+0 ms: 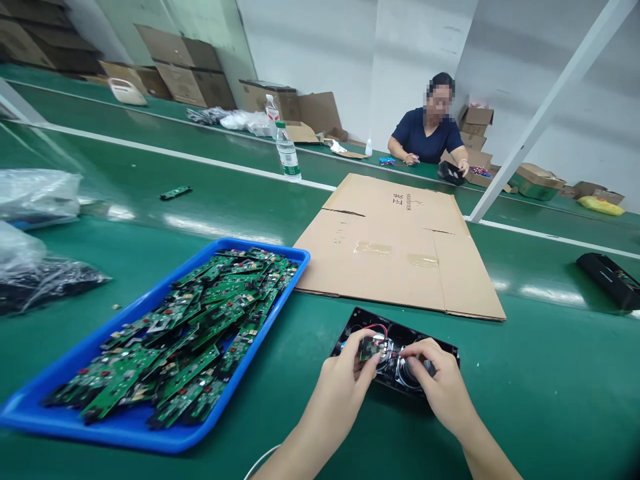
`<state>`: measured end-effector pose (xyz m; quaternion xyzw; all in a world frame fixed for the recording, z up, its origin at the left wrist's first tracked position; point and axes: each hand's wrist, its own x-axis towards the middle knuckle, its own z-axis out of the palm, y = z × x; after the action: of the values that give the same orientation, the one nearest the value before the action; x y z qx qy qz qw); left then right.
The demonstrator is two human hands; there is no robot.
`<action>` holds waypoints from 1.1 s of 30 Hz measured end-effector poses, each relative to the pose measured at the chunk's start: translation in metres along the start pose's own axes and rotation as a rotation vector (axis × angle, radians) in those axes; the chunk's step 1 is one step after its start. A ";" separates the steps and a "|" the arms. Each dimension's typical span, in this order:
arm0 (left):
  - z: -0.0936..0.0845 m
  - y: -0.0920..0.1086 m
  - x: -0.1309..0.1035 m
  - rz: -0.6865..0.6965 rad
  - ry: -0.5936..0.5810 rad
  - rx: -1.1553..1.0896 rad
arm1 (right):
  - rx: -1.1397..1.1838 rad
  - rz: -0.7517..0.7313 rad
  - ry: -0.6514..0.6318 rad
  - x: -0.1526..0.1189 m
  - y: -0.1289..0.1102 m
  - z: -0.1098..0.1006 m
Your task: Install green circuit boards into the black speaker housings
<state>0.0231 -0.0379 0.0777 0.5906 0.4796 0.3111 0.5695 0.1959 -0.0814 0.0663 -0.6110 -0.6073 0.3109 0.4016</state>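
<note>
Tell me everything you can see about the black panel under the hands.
The black panel looks like glossy plastic, a shallow oblong lying flat on the green table. Round speaker parts and a red wire sit inside. The left hand holds a small green circuit board over it; the right hand presses on its middle.

Both hands [350,383] [435,380] hold a circuit board [371,347] over a black housing [395,353].

Blue tray [75,400] of circuit boards [190,327] blocking left, flattened cardboard [400,247] ahead, open green mat [550,387] right
</note>
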 end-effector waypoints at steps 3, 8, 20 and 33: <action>0.002 0.000 0.001 0.028 0.020 0.044 | 0.001 -0.067 -0.070 -0.001 -0.003 0.000; 0.002 -0.001 0.000 0.071 -0.021 0.142 | -0.108 -0.183 -0.065 -0.002 -0.004 0.005; 0.001 0.006 0.006 0.078 -0.142 0.211 | -0.454 -0.485 0.056 -0.006 0.001 0.017; 0.002 0.014 0.014 0.081 -0.199 0.366 | -0.644 -0.642 0.118 -0.004 -0.002 0.018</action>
<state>0.0330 -0.0239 0.0886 0.7309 0.4452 0.1817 0.4843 0.1790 -0.0831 0.0584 -0.5021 -0.8078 -0.0691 0.3010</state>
